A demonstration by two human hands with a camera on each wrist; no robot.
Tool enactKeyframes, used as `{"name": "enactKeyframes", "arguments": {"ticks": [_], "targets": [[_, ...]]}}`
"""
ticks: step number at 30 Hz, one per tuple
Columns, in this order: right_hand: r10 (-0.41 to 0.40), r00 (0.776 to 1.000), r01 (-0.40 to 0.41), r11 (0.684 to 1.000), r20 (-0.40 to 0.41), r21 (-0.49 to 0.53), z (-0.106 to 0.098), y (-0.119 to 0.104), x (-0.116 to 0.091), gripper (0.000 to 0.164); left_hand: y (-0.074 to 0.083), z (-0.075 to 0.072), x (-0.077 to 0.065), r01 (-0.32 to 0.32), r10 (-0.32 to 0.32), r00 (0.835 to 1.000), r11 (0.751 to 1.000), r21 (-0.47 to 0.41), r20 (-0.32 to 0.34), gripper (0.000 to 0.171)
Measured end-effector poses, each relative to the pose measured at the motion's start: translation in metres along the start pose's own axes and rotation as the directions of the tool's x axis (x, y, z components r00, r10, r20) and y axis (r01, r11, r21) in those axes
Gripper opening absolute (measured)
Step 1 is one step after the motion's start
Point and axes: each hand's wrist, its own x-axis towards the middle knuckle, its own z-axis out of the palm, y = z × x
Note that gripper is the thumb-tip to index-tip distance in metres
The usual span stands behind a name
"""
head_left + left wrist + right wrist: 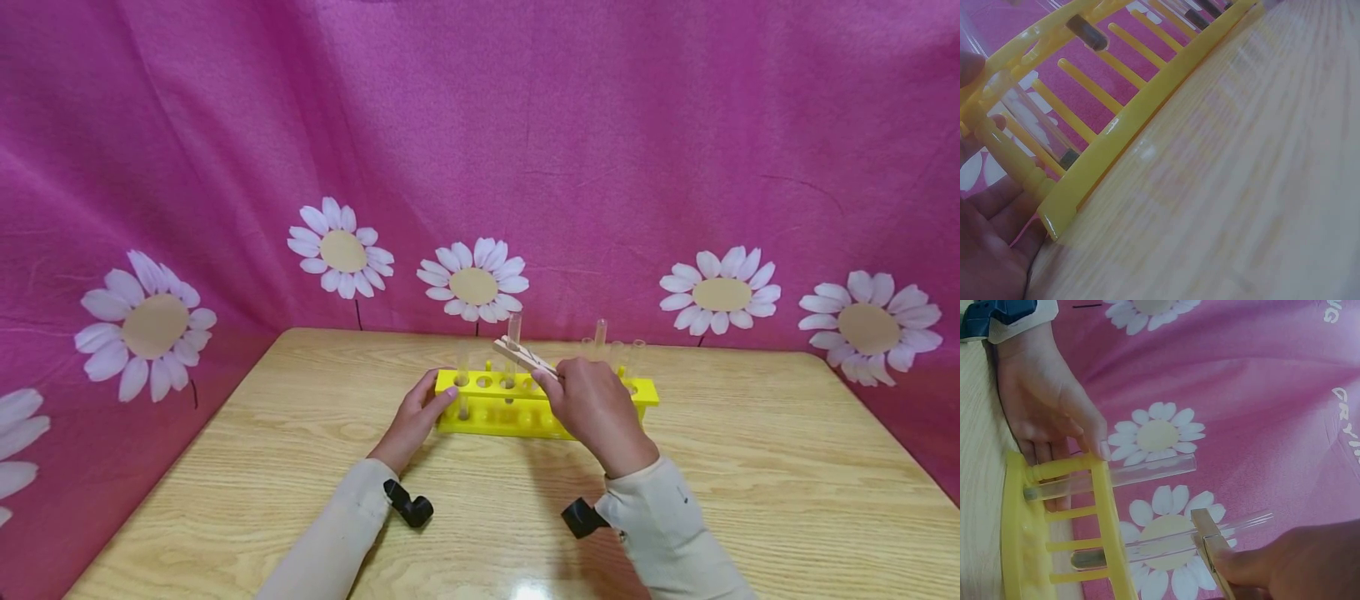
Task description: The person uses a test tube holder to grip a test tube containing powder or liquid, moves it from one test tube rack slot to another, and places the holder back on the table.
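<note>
My left hand (411,421) grips the left end of a yellow test tube rack (540,430), thumb on the top bar and fingers behind the end post. A wooden test tube clamp (1203,534) is held in my right hand (597,414). Its jaws are around the upper part of a clear test tube (514,327), which passes through a hole in the top bar. Dark material fills this tube's rounded bottom (1087,33), which hangs raised above the rack's base. Close to my left hand, another test tube (1154,470) stands in the end hole.
Several more test tubes (601,332) stand in the right part of the rack, partly behind my right hand. A row of yellow pegs (1088,86) rises along the rack. The wooden table (480,517) ends behind it at a pink curtain (585,167) with white flowers.
</note>
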Motion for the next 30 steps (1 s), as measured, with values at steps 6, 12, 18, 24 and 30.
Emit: {"name": "enactKeyframes", "arguments": {"ticks": [6,12,18,24,30], "targets": [[0.001,1.000,-0.001,1.000,0.010,-0.012,0.0015,0.0000,-0.0002,0.036,-0.0010,-0.0005,0.0000,-0.003,0.003,1.000,1.000,-0.005,0.007,0.042],[0.006,1.000,-0.006,1.000,0.022,-0.004,0.0029,0.0003,0.0000,0.033,0.0000,-0.0005,0.0003,-0.006,0.006,1.000,1.000,-0.008,0.013,0.043],[0.016,0.999,-0.016,1.000,0.049,0.012,0.0052,0.0011,0.0013,0.032,0.0000,-0.0005,-0.0002,-0.019,0.019,1.000,1.000,-0.004,0.016,0.042],[0.030,0.998,-0.032,0.999,0.063,0.022,0.0060,0.0014,0.0020,0.031,0.0007,-0.0004,0.0000,-0.019,0.019,1.000,1.000,-0.019,0.016,0.039],[0.032,0.997,-0.033,0.999,0.069,0.023,0.0063,0.0018,0.0022,0.031,0.0012,-0.0003,0.0000,-0.008,0.008,1.000,1.000,-0.024,0.020,0.040]]}}
